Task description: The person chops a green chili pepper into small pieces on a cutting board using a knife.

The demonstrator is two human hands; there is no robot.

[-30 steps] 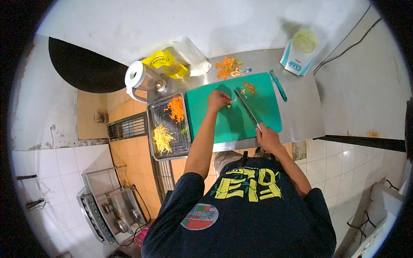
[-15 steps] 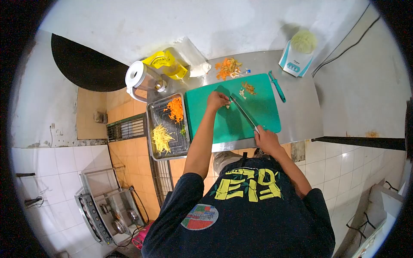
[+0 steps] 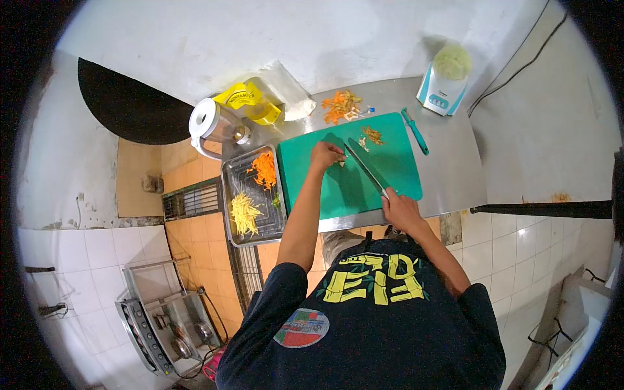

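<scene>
On the green cutting board point(image 3: 312, 195), my left hand point(image 3: 327, 156) pinches a small pale piece of food point(image 3: 342, 164) near the knife tip. My right hand point(image 3: 401, 210) is wrapped round the handle of a knife point(image 3: 366, 169), whose blade points up and left toward my left fingertips. Small heaps of chopped pale bits point(image 3: 363, 143) and brown bits point(image 3: 373, 135) lie on the board beyond the blade. Left of the board, a metal tray point(image 3: 255, 242) holds orange shreds point(image 3: 264, 170), pale yellow strips point(image 3: 244, 215) and a little green food point(image 3: 276, 201).
A white-lidded jug point(image 3: 214, 123), a yellow pouch point(image 3: 250, 103) and a clear bag point(image 3: 292, 97) stand behind the tray. Orange peelings point(image 3: 341, 106) lie behind the board. A green-handled peeler point(image 3: 416, 133) and a kitchen scale point(image 3: 443, 88) are at the right.
Over the last second the knife blade has shifted left, its tip now closer to my left fingers. My right hand has moved slightly left with it.
</scene>
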